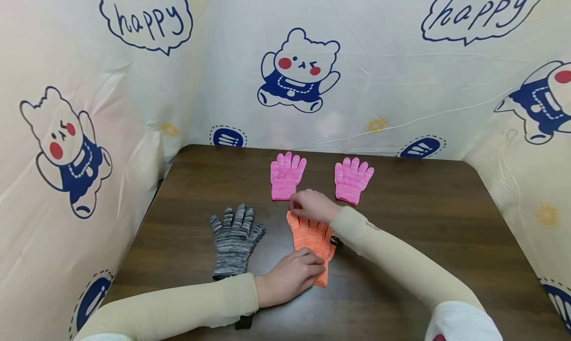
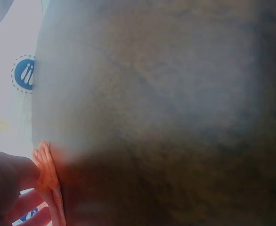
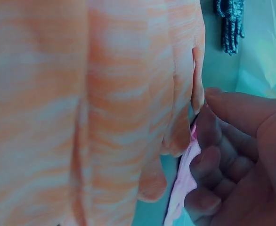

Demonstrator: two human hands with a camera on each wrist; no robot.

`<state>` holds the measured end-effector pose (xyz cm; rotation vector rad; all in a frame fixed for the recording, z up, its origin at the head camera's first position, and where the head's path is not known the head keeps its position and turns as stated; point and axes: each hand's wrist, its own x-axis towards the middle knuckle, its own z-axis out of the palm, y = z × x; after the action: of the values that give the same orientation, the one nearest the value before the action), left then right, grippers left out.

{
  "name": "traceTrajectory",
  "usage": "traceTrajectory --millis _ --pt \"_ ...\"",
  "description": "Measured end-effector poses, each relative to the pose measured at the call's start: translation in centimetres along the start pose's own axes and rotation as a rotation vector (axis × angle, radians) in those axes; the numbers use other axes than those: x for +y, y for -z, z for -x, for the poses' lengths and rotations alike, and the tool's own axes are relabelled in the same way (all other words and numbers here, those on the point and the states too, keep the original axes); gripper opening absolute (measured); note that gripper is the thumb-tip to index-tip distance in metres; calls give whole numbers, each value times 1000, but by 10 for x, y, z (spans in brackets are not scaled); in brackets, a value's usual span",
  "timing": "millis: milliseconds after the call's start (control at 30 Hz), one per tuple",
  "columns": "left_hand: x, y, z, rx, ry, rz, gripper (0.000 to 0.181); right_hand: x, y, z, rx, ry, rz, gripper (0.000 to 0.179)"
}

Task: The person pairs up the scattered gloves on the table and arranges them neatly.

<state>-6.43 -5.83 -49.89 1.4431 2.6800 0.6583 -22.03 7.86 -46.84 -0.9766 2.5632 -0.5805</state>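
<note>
So, orange glove (image 1: pixel 311 237) is on the brown table (image 1: pixel 424 202), roughly central, cuff toward the person, fingers pointing away. Both hands are on it, apart from each other. Right hand (image 1: pixel 314 204) is at the finger end, thumb and index pinching a glove fingertip on its left edge; the other fingers are curled in. Can't tell if that tip is lifted. Left hand (image 1: pixel 292 276) is at the lower part, just above the cuff, fingers bent over the fabric; can't tell whether it pinches or only presses. Grey glove (image 1: pixel 234 244) lies flat to the left, apart from the orange one, fingers spread away from the person, dark cuff edge next to the left sleeve (image 1: pixel 178 304). Two pink gloves sit farther back, fingers also pointing away: left pink glove (image 1: pixel 286 177) just beyond the right hand, right pink glove (image 1: pixel 352 181) off to its right, a gap between the two. Right sleeve (image 1: pixel 401 261) crosses the table's right half. Behind: pale curtain (image 1: pixel 379 83) with blue bear prints and "happy" bubbles. Left wrist view is mostly blurred table.
</note>
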Motion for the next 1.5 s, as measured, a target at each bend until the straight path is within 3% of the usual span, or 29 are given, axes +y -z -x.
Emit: traceTrajectory --millis 167,533,800,1033,1233,1500 --pt "0 0 0 -7 0 0 24 -6 0 -5 -51 -50 39 6" --pt "-1 1 0 -2 -13 -17 23 -10 -2 -14 -38 -16 27 5" --pt "-3 1 0 3 -18 -21 24 -1 9 -15 51 -18 -41 3" --pt "0 0 0 -9 -21 -24 24 11 23 9 107 -61 -142 7" --pt "1 0 2 -23 1 -19 25 25 20 33 109 -88 -129 9" --pt "1 2 0 -36 -1 -19 25 38 19 72 73 -193 -115 12"
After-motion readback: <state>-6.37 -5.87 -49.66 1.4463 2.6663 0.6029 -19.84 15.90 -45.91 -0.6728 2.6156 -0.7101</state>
